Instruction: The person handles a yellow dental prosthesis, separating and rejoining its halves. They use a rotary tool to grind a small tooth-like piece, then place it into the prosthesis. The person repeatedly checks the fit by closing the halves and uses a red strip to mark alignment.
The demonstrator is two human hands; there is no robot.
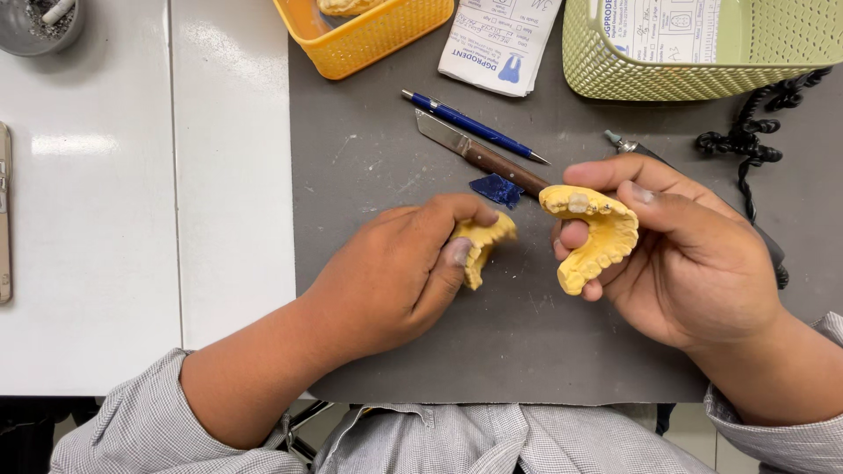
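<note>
Holding one yellow dental cast in your right hand and another cast in your left hand above the table, your fingers are closing around stiff, brittle-looking plaster, best gripped by the thick base.

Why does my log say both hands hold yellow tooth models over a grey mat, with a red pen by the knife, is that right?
Not quite. The pen is blue, not red; the head view shows it lying beside the knife. The rest holds: the left hand and right hand each hold a yellow tooth model over the grey mat.
</note>
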